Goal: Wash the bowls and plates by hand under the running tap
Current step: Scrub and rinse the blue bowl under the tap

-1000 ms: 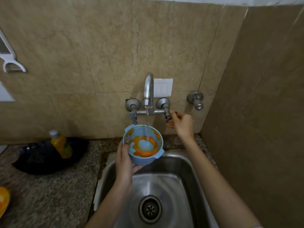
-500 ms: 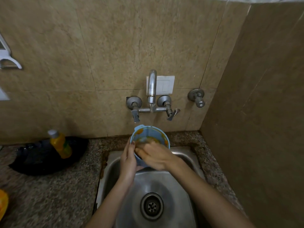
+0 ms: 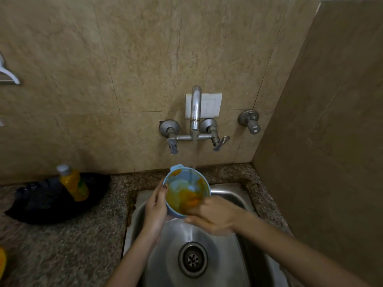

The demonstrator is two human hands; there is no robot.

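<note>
A light blue bowl smeared with orange residue is held over the steel sink, tilted towards me. Water runs from the wall tap into the bowl's far side. My left hand grips the bowl's left wall from outside. My right hand is at the bowl's near right rim, fingers reaching into it on the orange smear, blurred by motion.
A yellow bottle with a grey cap stands on a black pan on the speckled counter at left. An orange item peeks in at the far left edge. The drain lies below the hands. A tiled wall closes the right side.
My right hand left the tap's right handle and came down into the bowl. The bowl has tilted more towards me, and the orange residue is now spread over its inside.
</note>
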